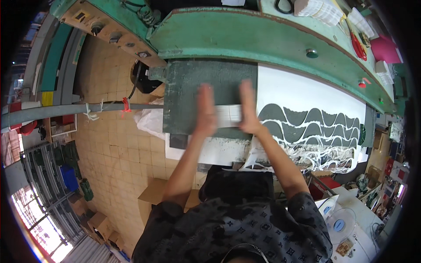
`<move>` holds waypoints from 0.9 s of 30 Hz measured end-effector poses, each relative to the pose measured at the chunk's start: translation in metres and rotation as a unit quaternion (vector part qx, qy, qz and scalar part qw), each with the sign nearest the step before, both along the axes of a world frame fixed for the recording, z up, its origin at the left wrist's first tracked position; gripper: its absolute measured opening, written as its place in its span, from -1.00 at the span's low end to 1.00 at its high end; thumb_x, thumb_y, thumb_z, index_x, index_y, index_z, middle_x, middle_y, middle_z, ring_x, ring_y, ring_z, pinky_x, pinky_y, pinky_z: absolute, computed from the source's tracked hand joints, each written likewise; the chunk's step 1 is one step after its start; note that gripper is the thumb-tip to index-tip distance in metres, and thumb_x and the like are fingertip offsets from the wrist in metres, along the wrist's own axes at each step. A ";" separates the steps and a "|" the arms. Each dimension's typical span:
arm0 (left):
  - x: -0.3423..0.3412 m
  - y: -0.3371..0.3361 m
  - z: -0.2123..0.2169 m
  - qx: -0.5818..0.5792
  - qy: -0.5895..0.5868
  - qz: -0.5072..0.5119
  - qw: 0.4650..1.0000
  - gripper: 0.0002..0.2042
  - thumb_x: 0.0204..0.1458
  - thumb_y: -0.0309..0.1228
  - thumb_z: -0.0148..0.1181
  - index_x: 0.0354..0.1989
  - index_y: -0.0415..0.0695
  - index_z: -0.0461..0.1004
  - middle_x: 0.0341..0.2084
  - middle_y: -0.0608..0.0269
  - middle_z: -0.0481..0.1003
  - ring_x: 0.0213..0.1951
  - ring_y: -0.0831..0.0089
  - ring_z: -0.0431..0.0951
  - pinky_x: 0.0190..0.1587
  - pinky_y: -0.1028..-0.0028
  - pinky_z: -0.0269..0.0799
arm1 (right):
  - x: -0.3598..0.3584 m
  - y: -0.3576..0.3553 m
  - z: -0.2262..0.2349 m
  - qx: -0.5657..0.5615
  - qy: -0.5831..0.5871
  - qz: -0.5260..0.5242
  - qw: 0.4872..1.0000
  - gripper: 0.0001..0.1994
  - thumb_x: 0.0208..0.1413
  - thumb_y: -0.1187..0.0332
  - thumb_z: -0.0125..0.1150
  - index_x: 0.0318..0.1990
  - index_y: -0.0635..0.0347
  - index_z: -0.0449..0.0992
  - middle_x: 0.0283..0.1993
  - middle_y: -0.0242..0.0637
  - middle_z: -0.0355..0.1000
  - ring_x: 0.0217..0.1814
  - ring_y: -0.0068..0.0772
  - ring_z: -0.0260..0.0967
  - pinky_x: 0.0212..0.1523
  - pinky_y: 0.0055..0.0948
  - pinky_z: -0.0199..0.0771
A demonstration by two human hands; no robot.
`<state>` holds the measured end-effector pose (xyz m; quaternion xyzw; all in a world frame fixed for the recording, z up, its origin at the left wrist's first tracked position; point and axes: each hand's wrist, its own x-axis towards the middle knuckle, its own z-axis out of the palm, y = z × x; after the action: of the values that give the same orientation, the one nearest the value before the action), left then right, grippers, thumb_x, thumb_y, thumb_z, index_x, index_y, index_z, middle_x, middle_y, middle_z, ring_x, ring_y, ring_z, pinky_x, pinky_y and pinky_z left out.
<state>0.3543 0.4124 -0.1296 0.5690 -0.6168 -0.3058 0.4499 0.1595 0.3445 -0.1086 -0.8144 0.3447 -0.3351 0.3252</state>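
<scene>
Between my two palms is a small stack of white cut pieces, smeared a little by motion, above a dark grey board. My left hand presses on the stack's left side, its straight fingers pointing away from me and blurred. Against the right side lies my right hand, its fingers also stretched out. Just right of it a white sheet covers the machine bed. Its near part is cut into rows of wavy openings, with a tangle of thin white strips at the near edge.
A green machine beam crosses beyond the board, with a green button and a red button. At left are a control panel with knobs and a grey pipe. White stacks and red-handled scissors lie on the ledge.
</scene>
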 end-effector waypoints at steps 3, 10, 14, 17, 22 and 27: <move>-0.009 -0.007 0.004 0.015 0.014 -0.034 0.999 0.11 0.15 0.45 -0.16 0.61 -0.27 -0.19 0.61 -0.13 -0.18 0.61 -0.14 -0.28 0.57 -0.07 -0.44 | 0.008 0.007 -0.006 0.037 -0.014 0.014 0.999 0.55 -0.40 -0.79 0.10 0.59 0.33 -0.10 0.67 0.22 -0.27 0.70 0.38 -0.31 0.56 0.44 -0.42; 0.028 0.018 0.060 0.146 -0.073 -0.132 0.978 0.00 -0.03 -0.03 0.50 0.54 -0.13 0.09 0.41 -0.13 0.24 0.43 -0.17 0.23 0.44 0.01 0.18 | -0.026 0.012 0.022 0.040 0.081 0.106 0.990 0.20 -0.38 0.05 0.74 0.48 0.24 0.18 0.46 0.10 0.23 0.49 0.24 0.19 0.45 0.04 0.26; 0.030 0.023 0.036 0.072 -0.096 -0.096 0.988 -0.10 -0.23 -0.45 0.61 0.39 -0.11 0.28 0.21 -0.09 0.41 0.26 -0.12 0.42 0.33 0.09 0.36 | -0.016 0.021 0.013 0.048 0.085 0.070 0.993 -0.15 -0.36 0.45 0.60 0.26 0.12 0.39 0.13 -0.06 0.39 0.20 0.18 0.32 0.25 0.00 0.35; 0.027 0.026 0.035 0.040 -0.091 -0.082 0.992 -0.13 -0.26 -0.48 0.61 0.34 -0.14 0.31 0.21 -0.11 0.38 0.26 -0.15 0.39 0.33 0.08 0.34 | -0.013 0.032 0.022 0.030 0.066 0.031 0.997 -0.17 -0.37 0.48 0.56 0.24 0.15 0.39 0.16 -0.05 0.39 0.24 0.16 0.32 0.28 -0.02 0.31; 0.006 0.027 0.030 0.064 -0.113 -0.066 0.989 -0.18 -0.26 -0.59 0.50 0.31 -0.18 0.32 0.21 -0.20 0.35 0.29 -0.21 0.34 0.36 0.07 0.30 | -0.014 0.035 0.004 0.001 -0.007 0.014 1.000 -0.16 -0.26 -0.02 0.68 0.20 0.17 0.46 0.16 -0.04 0.49 0.25 0.14 0.40 0.29 0.05 0.27; -0.003 0.033 0.015 0.029 -0.118 -0.040 0.992 -0.20 -0.28 -0.56 0.54 0.27 -0.19 0.34 0.20 -0.15 0.37 0.24 -0.20 0.39 0.30 0.04 0.32 | -0.005 0.037 0.012 0.008 0.002 0.009 1.000 -0.27 -0.26 0.18 0.65 0.17 0.06 0.49 0.12 -0.18 0.46 0.23 0.01 0.36 0.28 -0.03 0.22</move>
<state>0.3509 0.4453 -0.1143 0.5886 -0.6788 -0.2721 0.3445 0.1545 0.3811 -0.0963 -0.8151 0.3410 -0.3279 0.3344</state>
